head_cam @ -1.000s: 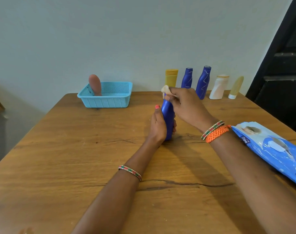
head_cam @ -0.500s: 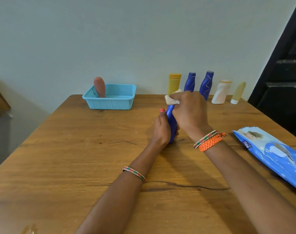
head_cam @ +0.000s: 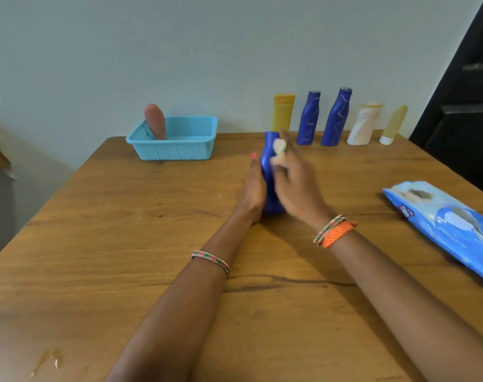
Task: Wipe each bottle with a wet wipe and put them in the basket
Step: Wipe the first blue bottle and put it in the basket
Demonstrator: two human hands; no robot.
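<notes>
1. The blue bottle (head_cam: 269, 172) being cleaned stands upright on the table (head_cam: 124, 244) at the centre of the frame, its long axis vertical, directly between the two hands.
2. The left hand (head_cam: 253, 186) grips the bottle's left side low down, fingers wrapped round it, steadying it on its base.
3. The right hand (head_cam: 295, 186) pinches a crumpled wet wipe (head_cam: 278, 151) and holds it against the bottle's upper right side, near the neck. The hand is blurred, so exactly how the fingers lie is unclear.
4. The basket (head_cam: 177, 151) sits toward the upper left of the frame, well apart from the hands. The left hand is nearer to it and already holds the bottle, so my judgement is that the carry up and to the left falls to that hand.
5. Counts: one bottle in hand; one brownish bottle (head_cam: 155, 121) standing in the basket's left end; five bottles in a row at the upper right by the wall: one yellow (head_cam: 283, 111), two blue (head_cam: 308, 118) (head_cam: 336, 117), one white (head_cam: 364, 124), one small cream-coloured (head_cam: 394, 124). Seven bottles in all, one basket, one wipe in use, and one pack of wipes (head_cam: 449, 224) at the right edge.
</notes>
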